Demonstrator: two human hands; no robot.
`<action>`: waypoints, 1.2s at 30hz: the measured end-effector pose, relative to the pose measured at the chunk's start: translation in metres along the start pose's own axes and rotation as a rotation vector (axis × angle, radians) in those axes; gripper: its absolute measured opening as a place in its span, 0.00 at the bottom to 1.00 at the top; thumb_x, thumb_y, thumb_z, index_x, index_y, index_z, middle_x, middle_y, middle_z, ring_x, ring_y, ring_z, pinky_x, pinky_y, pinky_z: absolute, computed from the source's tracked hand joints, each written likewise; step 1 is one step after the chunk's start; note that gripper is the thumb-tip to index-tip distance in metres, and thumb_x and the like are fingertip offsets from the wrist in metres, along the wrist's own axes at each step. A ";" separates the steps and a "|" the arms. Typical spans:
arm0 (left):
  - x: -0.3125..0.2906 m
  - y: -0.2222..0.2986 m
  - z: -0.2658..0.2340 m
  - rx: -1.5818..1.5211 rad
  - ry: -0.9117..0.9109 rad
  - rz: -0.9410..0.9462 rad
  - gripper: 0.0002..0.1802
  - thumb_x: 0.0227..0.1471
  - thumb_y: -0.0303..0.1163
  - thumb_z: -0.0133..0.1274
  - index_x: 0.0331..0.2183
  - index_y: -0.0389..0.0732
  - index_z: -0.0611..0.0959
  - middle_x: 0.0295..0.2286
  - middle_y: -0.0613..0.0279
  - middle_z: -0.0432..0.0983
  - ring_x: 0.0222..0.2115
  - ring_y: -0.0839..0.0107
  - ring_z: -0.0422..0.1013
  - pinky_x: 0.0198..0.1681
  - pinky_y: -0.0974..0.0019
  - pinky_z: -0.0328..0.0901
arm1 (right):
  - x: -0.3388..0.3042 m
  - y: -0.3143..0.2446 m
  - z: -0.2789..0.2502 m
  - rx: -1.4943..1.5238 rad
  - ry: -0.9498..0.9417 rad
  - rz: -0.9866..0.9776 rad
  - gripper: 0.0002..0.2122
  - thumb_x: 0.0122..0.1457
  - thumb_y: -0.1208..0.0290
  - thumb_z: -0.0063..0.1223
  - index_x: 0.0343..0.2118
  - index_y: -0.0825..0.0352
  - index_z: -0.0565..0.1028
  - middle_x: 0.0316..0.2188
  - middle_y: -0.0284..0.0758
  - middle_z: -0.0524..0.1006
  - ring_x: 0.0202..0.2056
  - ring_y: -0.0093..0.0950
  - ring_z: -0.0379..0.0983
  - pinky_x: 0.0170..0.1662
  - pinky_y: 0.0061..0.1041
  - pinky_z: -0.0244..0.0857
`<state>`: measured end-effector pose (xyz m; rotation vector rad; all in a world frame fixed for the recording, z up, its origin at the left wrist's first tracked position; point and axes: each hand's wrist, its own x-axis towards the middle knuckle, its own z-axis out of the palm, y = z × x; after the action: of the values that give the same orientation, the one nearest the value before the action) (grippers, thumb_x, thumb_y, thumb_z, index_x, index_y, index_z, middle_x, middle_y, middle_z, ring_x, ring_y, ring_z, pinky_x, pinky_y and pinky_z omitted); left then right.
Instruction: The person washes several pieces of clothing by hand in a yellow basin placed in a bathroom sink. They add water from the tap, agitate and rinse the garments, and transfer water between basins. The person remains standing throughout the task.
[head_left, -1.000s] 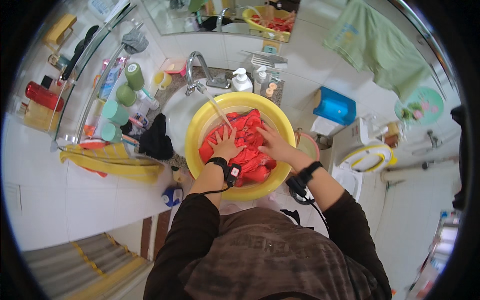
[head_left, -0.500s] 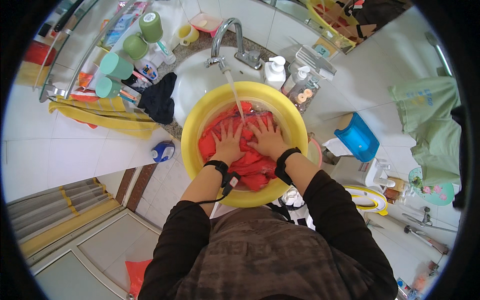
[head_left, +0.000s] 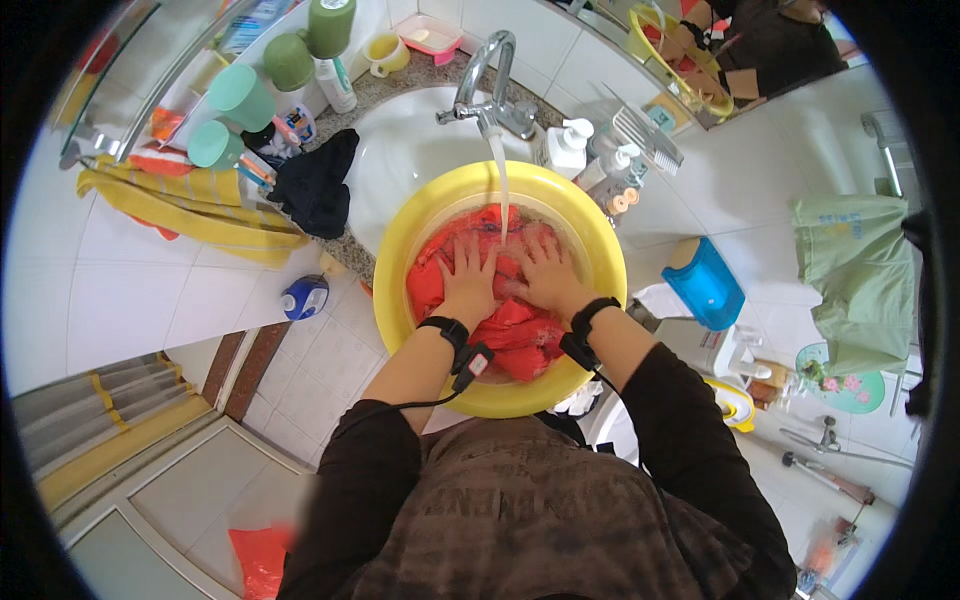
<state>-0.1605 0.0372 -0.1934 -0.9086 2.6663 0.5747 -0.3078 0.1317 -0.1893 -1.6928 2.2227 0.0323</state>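
A yellow basin rests at the front of the white sink, with water and a bunched red cloth inside. From the chrome faucet, a stream of water runs down into it, landing near my fingertips. My left hand lies flat on the cloth, its fingers spread. To its right, my right hand also presses on the wet cloth with fingers apart, partly under the water. Neither hand grips anything. Black bands with cables circle both wrists. The underside of the cloth is hidden.
Pump bottles stand right of the faucet. Black cloth hangs over the counter's left edge, near green cups. A yellow towel hangs at left. On the right wall are a blue holder and a green cloth.
The whole view has shifted slightly, so the basin sits further right in it. My hands stay spread on the red cloth, and the water keeps running.
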 end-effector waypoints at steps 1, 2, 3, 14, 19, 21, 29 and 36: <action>-0.001 0.000 -0.007 0.008 -0.046 0.007 0.56 0.39 0.48 0.61 0.63 0.51 0.46 0.63 0.50 0.37 0.63 0.49 0.35 0.57 0.28 0.37 | 0.000 0.001 -0.005 0.038 0.024 -0.042 0.37 0.50 0.45 0.53 0.62 0.50 0.55 0.66 0.36 0.43 0.65 0.45 0.36 0.62 0.54 0.32; 0.001 0.001 -0.014 0.025 -0.036 0.021 0.60 0.36 0.50 0.63 0.63 0.50 0.46 0.63 0.51 0.37 0.63 0.51 0.36 0.57 0.30 0.38 | 0.002 0.002 -0.011 0.060 0.042 -0.070 0.38 0.49 0.45 0.53 0.62 0.50 0.54 0.66 0.35 0.43 0.65 0.44 0.36 0.62 0.54 0.32; 0.002 0.001 -0.019 -0.028 0.006 0.051 0.63 0.33 0.50 0.66 0.63 0.50 0.46 0.63 0.52 0.37 0.64 0.52 0.36 0.58 0.31 0.39 | 0.005 0.005 -0.016 0.046 0.097 -0.129 0.41 0.50 0.44 0.53 0.64 0.53 0.50 0.66 0.34 0.42 0.66 0.41 0.35 0.62 0.54 0.34; 0.048 0.000 -0.007 -0.064 -0.179 0.031 0.75 0.22 0.52 0.71 0.63 0.48 0.38 0.62 0.52 0.39 0.63 0.51 0.37 0.62 0.38 0.33 | 0.024 0.012 0.014 0.109 -0.166 -0.018 0.41 0.52 0.42 0.48 0.65 0.55 0.46 0.66 0.37 0.41 0.66 0.41 0.32 0.64 0.49 0.26; 0.050 -0.003 0.000 -0.044 -0.108 0.030 0.71 0.27 0.52 0.69 0.63 0.48 0.40 0.62 0.50 0.40 0.63 0.51 0.39 0.61 0.36 0.31 | 0.022 0.009 0.012 0.092 -0.087 -0.062 0.41 0.50 0.42 0.50 0.64 0.55 0.50 0.66 0.34 0.43 0.66 0.42 0.34 0.63 0.53 0.30; 0.048 -0.002 0.002 -0.094 -0.048 0.061 0.68 0.29 0.52 0.68 0.63 0.48 0.42 0.62 0.50 0.40 0.63 0.50 0.39 0.60 0.35 0.32 | 0.023 0.008 0.008 0.107 -0.056 -0.081 0.40 0.50 0.42 0.49 0.63 0.55 0.51 0.66 0.34 0.44 0.65 0.43 0.35 0.63 0.53 0.31; -0.028 -0.009 -0.017 0.011 0.097 -0.040 0.65 0.28 0.66 0.61 0.63 0.51 0.50 0.63 0.47 0.38 0.63 0.45 0.34 0.58 0.30 0.29 | -0.015 -0.012 0.001 0.066 -0.018 -0.161 0.36 0.55 0.39 0.41 0.64 0.49 0.50 0.66 0.39 0.41 0.66 0.45 0.34 0.61 0.58 0.32; -0.044 0.002 -0.013 0.023 -0.172 -0.134 0.74 0.22 0.68 0.63 0.63 0.51 0.42 0.63 0.48 0.28 0.63 0.46 0.26 0.59 0.32 0.29 | -0.024 -0.025 -0.007 0.054 -0.178 -0.146 0.38 0.53 0.40 0.45 0.65 0.47 0.46 0.67 0.35 0.37 0.66 0.45 0.31 0.60 0.63 0.29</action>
<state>-0.1298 0.0559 -0.1647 -0.9752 2.4337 0.5637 -0.2807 0.1457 -0.1711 -1.7458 1.9508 0.0831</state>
